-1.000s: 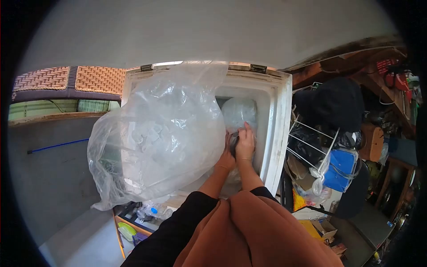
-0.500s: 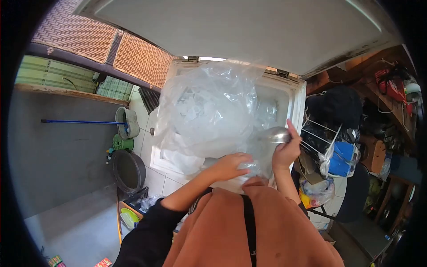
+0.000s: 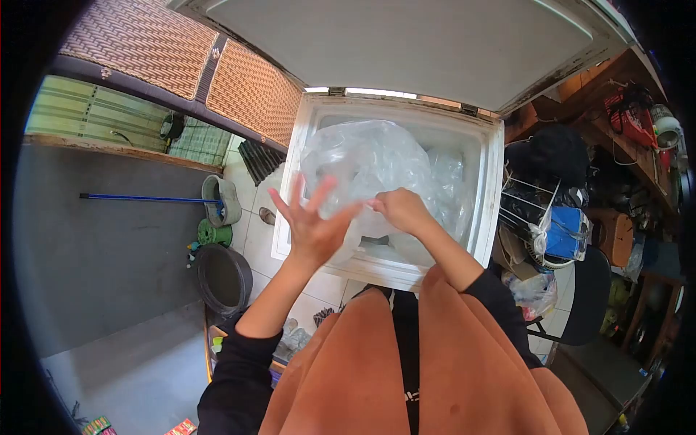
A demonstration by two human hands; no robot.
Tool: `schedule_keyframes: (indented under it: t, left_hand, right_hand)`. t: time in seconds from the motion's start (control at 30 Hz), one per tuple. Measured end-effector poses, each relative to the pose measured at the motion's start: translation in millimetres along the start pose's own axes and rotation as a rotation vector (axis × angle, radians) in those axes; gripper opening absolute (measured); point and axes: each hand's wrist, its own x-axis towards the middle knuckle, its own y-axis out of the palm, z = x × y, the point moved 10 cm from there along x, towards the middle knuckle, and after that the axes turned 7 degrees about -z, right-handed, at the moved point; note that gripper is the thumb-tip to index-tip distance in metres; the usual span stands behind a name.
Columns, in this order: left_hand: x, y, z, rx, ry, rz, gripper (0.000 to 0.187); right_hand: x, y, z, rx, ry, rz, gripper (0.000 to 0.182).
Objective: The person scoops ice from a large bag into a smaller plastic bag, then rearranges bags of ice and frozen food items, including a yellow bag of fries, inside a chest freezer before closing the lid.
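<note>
Bag (image 3: 370, 156) of clear plastic bulges inside the white chest freezer (image 3: 494, 206), toward its left and middle, where the walls likely stop its slack sides from sprawling. At the bag's near side, the right grip (image 3: 403, 211) has its fingertips pinched together, apparently on the thin plastic, probably to control a loose edge. The left grip (image 3: 314, 233) spreads its fingers over the near left (slightly blurred), its thumb near the right fingertips; whether that thumb touches plastic I cannot tell. The lid (image 3: 406, 43) stands raised at the far side, presumably giving both hands access from above.
</note>
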Motion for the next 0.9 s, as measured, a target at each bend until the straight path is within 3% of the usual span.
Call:
schedule_keyframes:
  t: [0.03, 0.07, 0.1, 0.17, 0.2, 0.27, 0.33, 0.37, 0.43, 0.5, 0.57, 0.6, 0.67, 0.7, 0.77, 0.83, 0.9]
  left_hand:
    - [1.3, -17.2, 21.0, -0.056, -0.171, -0.256, 0.051]
    - [7.7, -0.2, 40.2, -0.197, -0.291, -0.187, 0.074]
    - [16.6, 12.5, 46.2, -0.204, -0.294, -0.189, 0.074]
    - [22.3, 73.2, 65.4, -0.320, -0.456, 0.048, 0.075]
    - [22.2, 92.6, 72.5, -0.323, -0.459, 0.048, 0.075]
    - [9.8, 157.9, 70.5, 0.025, -0.237, 0.364, 0.077]
    - [4.8, 186.8, 74.9, 0.108, -0.144, 0.375, 0.073]
    - [3.1, 198.5, 74.3, 0.197, -0.058, 0.380, 0.069]
    - [-1.9, 201.6, 67.4, 0.216, -0.015, 0.414, 0.066]
    - [2.5, 210.5, 65.1, 0.237, 0.038, 0.452, 0.063]
    - [-0.9, 224.6, 65.6, 0.188, 0.068, 0.536, 0.063]
    - [-8.1, 228.8, 65.6, 0.165, 0.070, 0.585, 0.063]
    - [-20.6, 232.3, 71.1, 0.133, 0.077, 0.681, 0.063]
    - [-24.0, 232.5, 75.3, 0.120, 0.084, 0.725, 0.063]
    - [-31.1, 232.4, 80.3, 0.086, 0.093, 0.809, 0.063]
    - [-25.8, 217.3, 90.2, 0.072, 0.092, 0.846, 0.063]
    - [-12.4, 179.5, 130.6, -0.271, -0.359, 0.749, 0.066]
  right_hand:
    - [-5.3, -6.8, -3.0, 0.089, 0.004, -0.041, 0.036]
    - [-6.8, -28.7, -18.4, 0.129, 0.109, -0.217, 0.036]
    - [-11.7, -55.3, -30.4, 0.165, 0.213, -0.391, 0.036]
    - [-25.8, -119.0, -37.2, 0.244, 0.251, -0.805, 0.031]
    - [-28.9, -133.2, -45.5, 0.309, 0.362, -0.829, 0.025]
    - [-34.4, -139.8, -60.3, 0.373, 0.483, -0.855, 0.021]
    - [-50.1, -167.5, -19.4, -0.058, 0.105, -1.120, 0.043]
    - [-52.0, -160.7, -24.4, -0.065, 0.111, -1.125, 0.043]
    - [-31.8, -116.3, -61.3, 0.030, 0.248, -0.850, 0.084]
    - [-9.5, -68.4, -69.2, 0.079, 0.219, -0.630, 0.103]
    - [7.8, -28.9, -32.9, -0.081, 0.079, -0.412, 0.090]
    - [10.9, -20.1, -31.8, -0.077, 0.077, -0.401, 0.090]
    - [22.6, 3.7, -29.5, -0.278, 0.053, -0.307, 0.072]
    - [28.6, 4.7, -28.4, -0.269, 0.046, -0.309, 0.072]
    - [36.9, -2.1, -42.7, -0.270, 0.176, -0.345, 0.050]
    - [51.6, 3.2, -51.4, -0.291, 0.184, -0.316, 0.041]
    - [64.2, 12.7, -53.2, -0.308, 0.196, -0.280, 0.032]
